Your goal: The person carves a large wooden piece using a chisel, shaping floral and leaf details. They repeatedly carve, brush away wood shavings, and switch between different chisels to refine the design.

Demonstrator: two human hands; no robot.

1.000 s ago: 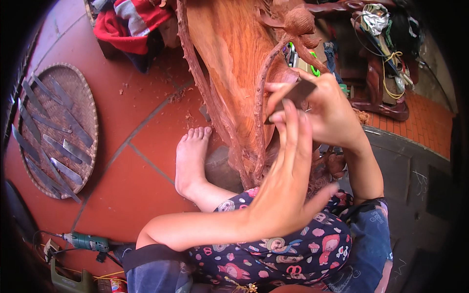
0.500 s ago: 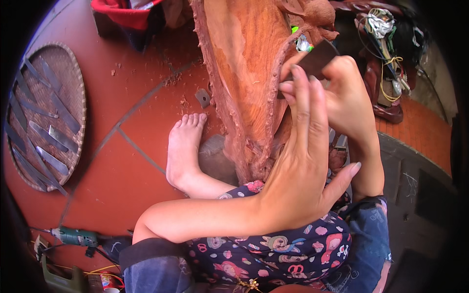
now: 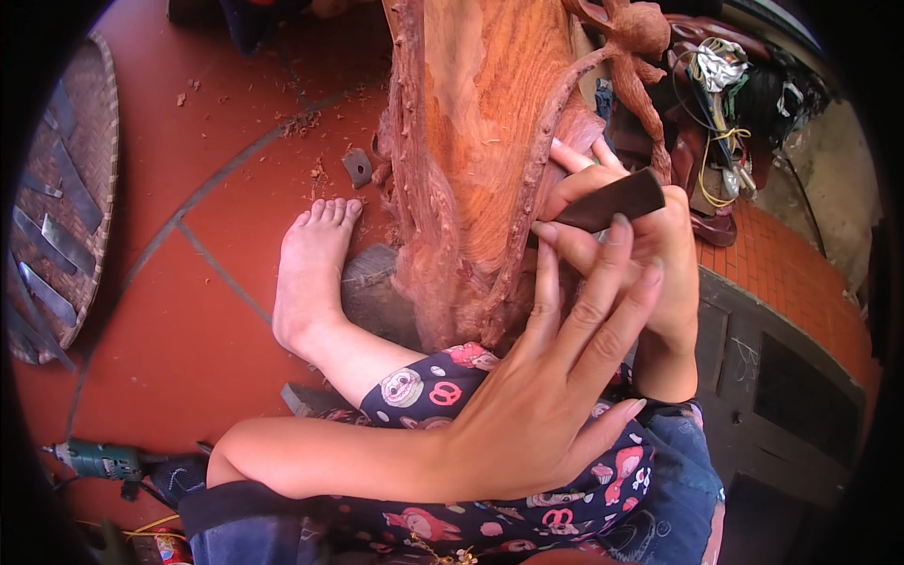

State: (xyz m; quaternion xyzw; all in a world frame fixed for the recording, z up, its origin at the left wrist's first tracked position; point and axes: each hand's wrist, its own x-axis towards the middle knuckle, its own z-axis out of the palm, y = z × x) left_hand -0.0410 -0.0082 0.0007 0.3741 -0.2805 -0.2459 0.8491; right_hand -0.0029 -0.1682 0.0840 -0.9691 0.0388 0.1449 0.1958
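Observation:
A carved reddish-brown wooden piece (image 3: 480, 141), with a smooth grained panel and rough raised edges, stands in front of me. My right hand (image 3: 659, 245) is closed around a dark flat metal scraper (image 3: 612, 202) at the panel's right border. Some of its fingers rest against the wood behind the blade. My left hand (image 3: 556, 377) is open, back upward, fingers spread and thumb out to the right. Its index fingertip is close to the scraper's lower end; whether it touches is hard to tell.
A round woven tray (image 3: 111, 141) of flat metal strips lies at left. On the tiled floor are a small metal plate with a hole (image 3: 357, 168), wood shavings (image 3: 299, 124) and a green rotary tool (image 3: 99, 460). Tangled cables (image 3: 725, 160) and carved wood lie at far right.
My right hand with the scraper has moved lower along the panel's right border. The fingers of my left hand have spread apart. The whole view has shifted somewhat.

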